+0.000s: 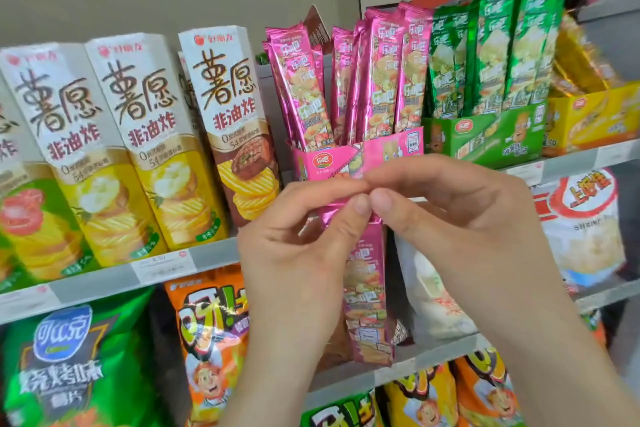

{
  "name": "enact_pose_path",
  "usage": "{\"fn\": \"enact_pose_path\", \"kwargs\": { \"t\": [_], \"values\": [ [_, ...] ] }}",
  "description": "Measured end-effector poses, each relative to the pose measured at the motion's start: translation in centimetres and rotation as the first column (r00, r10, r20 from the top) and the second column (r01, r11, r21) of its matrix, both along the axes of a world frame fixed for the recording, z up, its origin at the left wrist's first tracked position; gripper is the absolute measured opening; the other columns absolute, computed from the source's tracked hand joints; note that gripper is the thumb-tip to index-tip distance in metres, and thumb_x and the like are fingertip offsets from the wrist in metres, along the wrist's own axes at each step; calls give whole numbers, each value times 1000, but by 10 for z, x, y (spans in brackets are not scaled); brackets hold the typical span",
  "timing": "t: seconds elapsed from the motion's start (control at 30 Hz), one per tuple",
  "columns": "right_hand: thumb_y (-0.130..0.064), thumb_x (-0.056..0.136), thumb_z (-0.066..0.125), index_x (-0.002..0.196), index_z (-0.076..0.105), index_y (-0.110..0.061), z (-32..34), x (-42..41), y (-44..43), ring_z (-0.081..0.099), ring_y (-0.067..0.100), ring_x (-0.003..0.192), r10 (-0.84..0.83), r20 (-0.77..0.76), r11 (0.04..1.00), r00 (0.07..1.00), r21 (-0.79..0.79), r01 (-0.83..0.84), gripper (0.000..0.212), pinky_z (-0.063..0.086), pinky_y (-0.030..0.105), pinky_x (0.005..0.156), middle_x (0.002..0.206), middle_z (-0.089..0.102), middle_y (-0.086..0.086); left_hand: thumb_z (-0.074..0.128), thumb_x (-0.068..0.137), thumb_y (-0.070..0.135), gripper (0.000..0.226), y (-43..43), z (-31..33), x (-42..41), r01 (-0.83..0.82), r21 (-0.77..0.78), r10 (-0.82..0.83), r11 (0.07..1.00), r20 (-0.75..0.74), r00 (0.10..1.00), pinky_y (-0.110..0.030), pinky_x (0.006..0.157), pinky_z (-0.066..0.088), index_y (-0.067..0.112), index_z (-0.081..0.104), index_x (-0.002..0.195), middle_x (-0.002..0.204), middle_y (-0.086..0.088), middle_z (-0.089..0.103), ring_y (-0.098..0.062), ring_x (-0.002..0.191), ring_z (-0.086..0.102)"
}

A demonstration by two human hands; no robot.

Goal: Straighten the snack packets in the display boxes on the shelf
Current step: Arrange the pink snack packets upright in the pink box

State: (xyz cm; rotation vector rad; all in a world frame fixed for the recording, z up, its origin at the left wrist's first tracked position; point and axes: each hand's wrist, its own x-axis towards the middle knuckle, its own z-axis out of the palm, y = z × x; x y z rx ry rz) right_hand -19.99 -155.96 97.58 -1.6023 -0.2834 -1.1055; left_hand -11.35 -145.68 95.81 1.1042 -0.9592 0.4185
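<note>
Pinching the crimped top edge of one pink packet (pixel 367 288), the left hand (pixel 298 246) and the right hand (pixel 450 218) meet at the centre of the frame. Each has thumb and forefinger closed on the foil, and the fingers (pixel 360 204) of the two hands almost touch. The packet hangs straight down from that grip, long axis upright, with its lower end in the lower middle of the frame. Both hands are equally near it and neither is free.

Just above and behind the knuckles stands the pink display box (pixel 391 149) on the shelf (pixel 211 255). The held packet therefore lies below its opening and would have to go up and away from the person, bottom end first. Inside the box, the upright pink packets (pixel 381 73) fill the right side, while the leaning pink packets (pixel 298 87) tip toward the upper left of the frame, leaving a gap between. That gap looks the likely slot, though its depth is hard to tell from here.

Further right sits the green display box (pixel 485 139), and the tall cartons (pixel 235 121) stand left of centre.
</note>
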Motion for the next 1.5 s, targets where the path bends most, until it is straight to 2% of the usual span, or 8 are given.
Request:
{"fn": "enact_pose_path", "kwargs": {
  "t": [0.37, 0.57, 0.8, 0.97, 1.1, 1.23, 1.33, 1.5],
  "values": [
    [-11, 84, 64, 87, 64, -19, -20, 13, -22, 61, 2, 74, -38, 33, 999, 999, 28, 37, 8, 47, 13, 68, 78, 66, -10, 85, 62, 21, 17, -14, -7, 0, 278, -10, -264, 961, -344, 901, -19, 59, 50, 25, 79, 78, 65, 3, 71, -6, 61, 63],
    [-61, 80, 64, 123, 63, -40, -51, 1, -48, 63, 11, 113, 463, -455, 884, 760, 179, -431, 48, 53, 31, 95, 121, 68, -9, 73, 70, 16, 13, -27, 6, 4, 247, -255, -326, 935, -343, 881, -28, 72, 52, 17, 79, 81, 76, -1, 75, -12, 70, 65],
    [-37, 81, 65, 116, 68, -37, -56, 1, -45, 70, 8, 97, 291, -258, 955, 921, 134, -264, 35, 52, 15, 76, 107, 74, -7, 80, 72, 45, 41, -43, 10, 3, 275, -104, -294, 956, -336, 895, -36, 84, 52, 28, 70, 108, 103, 1, 72, -13, 93, 66],
    [-46, 82, 68, 116, 67, -45, -61, -3, -52, 70, 10, 98, 272, -214, 960, 938, 135, -247, 34, 56, 22, 78, 109, 74, -8, 75, 73, 39, 36, -42, 14, -2, 146, 68, -130, 987, -202, 971, -38, 70, 53, 29, 69, 107, 83, -1, 67, -14, 78, 63],
    [-61, 86, 55, 130, 56, -37, -65, -12, -62, 70, 19, 98, 438, -364, 898, 822, 139, -417, 50, 55, 24, 81, 114, 71, 0, 73, 79, 31, 27, -42, 23, 0, 67, -65, -76, 996, -134, 988, -28, 63, 53, 26, 67, 105, 78, 7, 71, -8, 73, 65],
    [-60, 85, 61, 130, 56, -21, -75, -17, -72, 67, 23, 62, 621, -397, 783, 676, 281, -555, 60, 54, 32, 62, 89, 69, 15, 63, 91, 20, 33, -45, 31, 9, 188, -184, -223, 965, -190, 956, -27, 69, 54, 12, 57, 122, 84, 10, 73, -8, 80, 66],
    [-64, 73, 71, 114, 68, -24, -77, -16, -71, 55, 15, 38, 573, -311, 811, 758, 349, -470, 57, 46, 19, 44, 65, 64, 11, 60, 91, 21, 52, -47, 29, 8, 275, -225, -329, 935, -254, 909, -22, 66, 54, 5, 43, 137, 89, 7, 74, -6, 77, 67],
    [-61, 68, 76, 111, 69, -40, -64, -9, -55, 55, 11, 44, 199, -237, 971, 951, 177, -159, 49, 45, 21, 43, 62, 63, -2, 77, 76, 33, 49, -57, 2, -11, 266, 115, -228, 957, -266, 937, -30, 80, 57, 16, 57, 118, 102, 0, 73, -18, 95, 70]
  ]
}}
